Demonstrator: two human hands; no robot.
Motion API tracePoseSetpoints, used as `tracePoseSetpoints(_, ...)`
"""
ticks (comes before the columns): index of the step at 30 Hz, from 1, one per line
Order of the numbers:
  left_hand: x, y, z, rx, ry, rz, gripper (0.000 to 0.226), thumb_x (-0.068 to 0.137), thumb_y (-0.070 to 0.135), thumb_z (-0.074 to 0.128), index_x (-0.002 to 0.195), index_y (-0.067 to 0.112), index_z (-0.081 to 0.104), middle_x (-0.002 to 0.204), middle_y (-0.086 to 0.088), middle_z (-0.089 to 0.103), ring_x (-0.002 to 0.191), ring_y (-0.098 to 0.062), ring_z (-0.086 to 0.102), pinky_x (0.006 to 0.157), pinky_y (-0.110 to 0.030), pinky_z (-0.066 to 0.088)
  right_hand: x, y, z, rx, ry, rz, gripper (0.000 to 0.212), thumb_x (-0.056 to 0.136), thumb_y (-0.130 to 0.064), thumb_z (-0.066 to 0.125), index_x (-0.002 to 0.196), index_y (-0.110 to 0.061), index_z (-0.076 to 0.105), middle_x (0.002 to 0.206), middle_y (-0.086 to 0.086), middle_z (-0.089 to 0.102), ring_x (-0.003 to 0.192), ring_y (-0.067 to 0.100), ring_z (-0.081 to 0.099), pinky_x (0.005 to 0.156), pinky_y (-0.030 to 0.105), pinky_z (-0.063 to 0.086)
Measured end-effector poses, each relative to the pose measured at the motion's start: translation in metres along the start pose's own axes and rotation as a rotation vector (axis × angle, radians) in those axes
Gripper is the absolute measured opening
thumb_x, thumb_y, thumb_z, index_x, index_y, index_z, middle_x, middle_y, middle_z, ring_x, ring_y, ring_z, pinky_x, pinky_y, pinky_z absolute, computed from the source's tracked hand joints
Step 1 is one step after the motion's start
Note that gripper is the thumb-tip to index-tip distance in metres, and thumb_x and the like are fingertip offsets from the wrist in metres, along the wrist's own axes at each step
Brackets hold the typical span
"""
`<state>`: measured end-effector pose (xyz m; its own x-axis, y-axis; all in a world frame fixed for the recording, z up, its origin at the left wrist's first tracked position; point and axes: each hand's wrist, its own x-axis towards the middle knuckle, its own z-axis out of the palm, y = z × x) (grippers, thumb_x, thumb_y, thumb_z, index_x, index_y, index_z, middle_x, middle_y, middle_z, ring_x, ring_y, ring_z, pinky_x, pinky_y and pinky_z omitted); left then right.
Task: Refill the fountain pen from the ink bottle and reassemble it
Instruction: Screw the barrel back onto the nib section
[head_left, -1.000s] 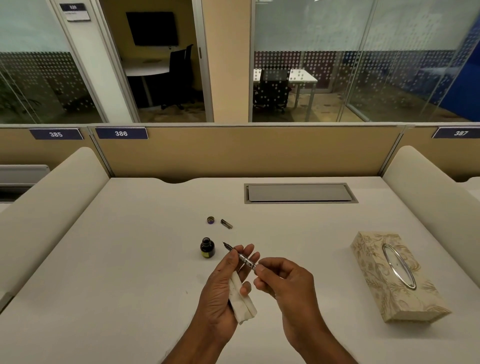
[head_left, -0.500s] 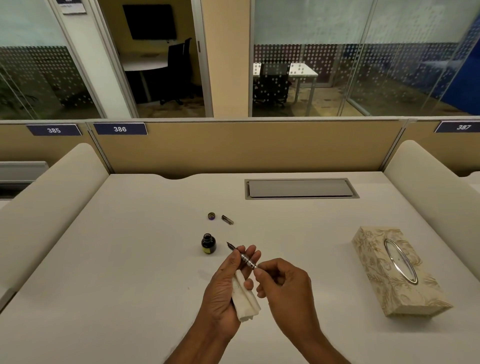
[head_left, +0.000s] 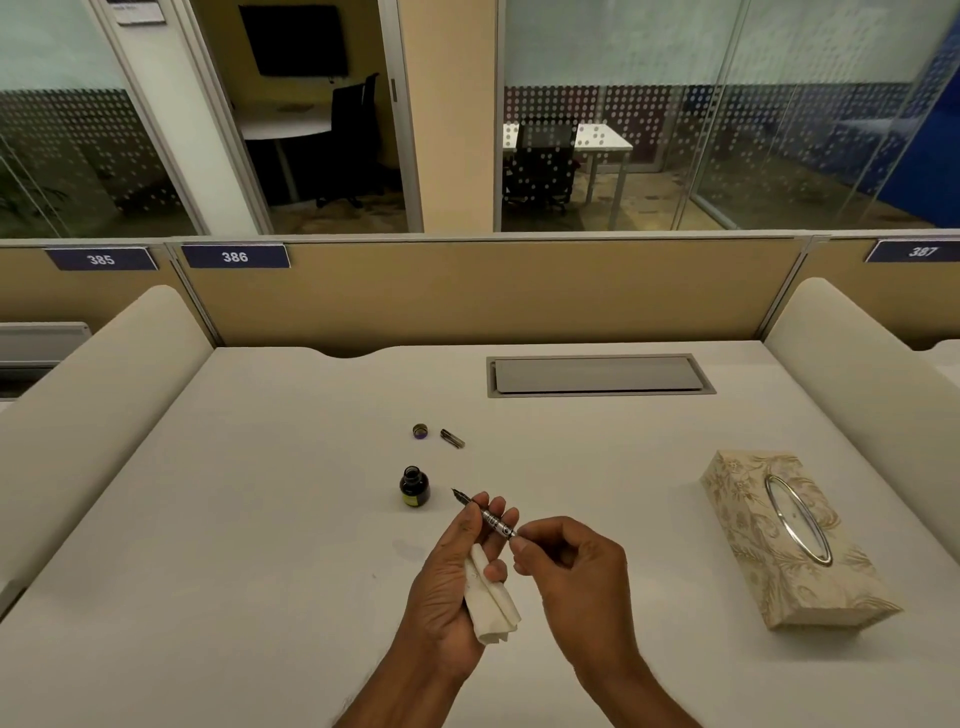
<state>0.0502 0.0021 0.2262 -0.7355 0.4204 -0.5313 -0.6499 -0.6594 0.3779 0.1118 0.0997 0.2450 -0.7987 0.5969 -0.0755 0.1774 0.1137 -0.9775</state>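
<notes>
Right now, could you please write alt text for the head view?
Two hands hold an uncapped fountain pen over a white desk: the left hand also grips a folded tissue, the right hand pinches the pen's rear end. An open ink bottle, its cap, a pen part and a tissue box lie nearby.

Patterned tissue box (head_left: 789, 540) lying on white desk (head_left: 260, 519), right side, oval metal-rimmed opening facing up. Grey cable hatch (head_left: 597, 375) set flush into desk near beige partition (head_left: 493, 291). Number plates 385 (head_left: 100, 259), 386 (head_left: 235, 256) and 387 (head_left: 922, 252) fixed along partition top.
</notes>
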Motion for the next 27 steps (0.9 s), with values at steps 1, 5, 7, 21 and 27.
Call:
tracePoseSetpoints(1,0.000,0.000,0.000,-0.006,0.000,-0.003,0.033,0.080,0.012,0.069,0.111,0.005,0.073,0.110,-0.015,0.076,0.108,-0.027,0.071,0.039,-0.020,0.045,0.001,0.000,-0.001,0.034,-0.003,0.024,0.018,0.085,-0.004,0.074,0.076,-0.020,0.075,0.072,-0.004,0.076,0.068,0.015,0.072,0.070,0.025,0.060)
tracePoseSetpoints(5,0.001,0.000,-0.001,-0.007,0.003,-0.002,0.033,0.080,0.012,0.069,0.113,0.005,0.072,0.103,-0.012,0.078,0.088,-0.023,0.078,0.038,-0.020,0.046,0.003,0.000,-0.002,0.162,-0.018,0.113,0.016,0.083,0.000,0.075,0.077,-0.015,0.078,0.073,0.003,0.076,0.069,0.022,0.073,0.072,0.030,0.062)
tracePoseSetpoints(7,0.001,0.000,-0.001,-0.001,0.009,0.001,0.034,0.081,0.011,0.069,0.115,0.005,0.072,0.102,-0.012,0.078,0.087,-0.022,0.079,0.038,-0.020,0.046,0.003,-0.001,-0.003,0.225,-0.029,0.158,0.013,0.083,0.001,0.075,0.078,-0.011,0.078,0.074,0.006,0.077,0.071,0.025,0.073,0.070,0.028,0.062)
tracePoseSetpoints(21,0.005,0.000,-0.008,0.054,0.023,0.026,0.023,0.092,0.009,0.062,0.113,0.004,0.070,0.104,-0.015,0.078,0.090,-0.025,0.079,0.036,-0.020,0.043,0.003,0.008,0.000,0.142,-0.025,0.106,0.014,0.083,-0.002,0.076,0.077,-0.015,0.077,0.072,0.001,0.076,0.068,0.021,0.073,0.066,0.024,0.060)
tracePoseSetpoints(27,0.015,-0.001,-0.013,0.100,0.028,0.035,0.023,0.096,0.010,0.059,0.116,0.006,0.070,0.112,-0.014,0.078,0.095,-0.024,0.079,0.037,-0.020,0.043,0.010,0.019,0.003,0.096,-0.020,0.102,0.012,0.083,-0.006,0.077,0.078,-0.017,0.076,0.072,0.000,0.076,0.068,0.020,0.073,0.067,0.024,0.060)
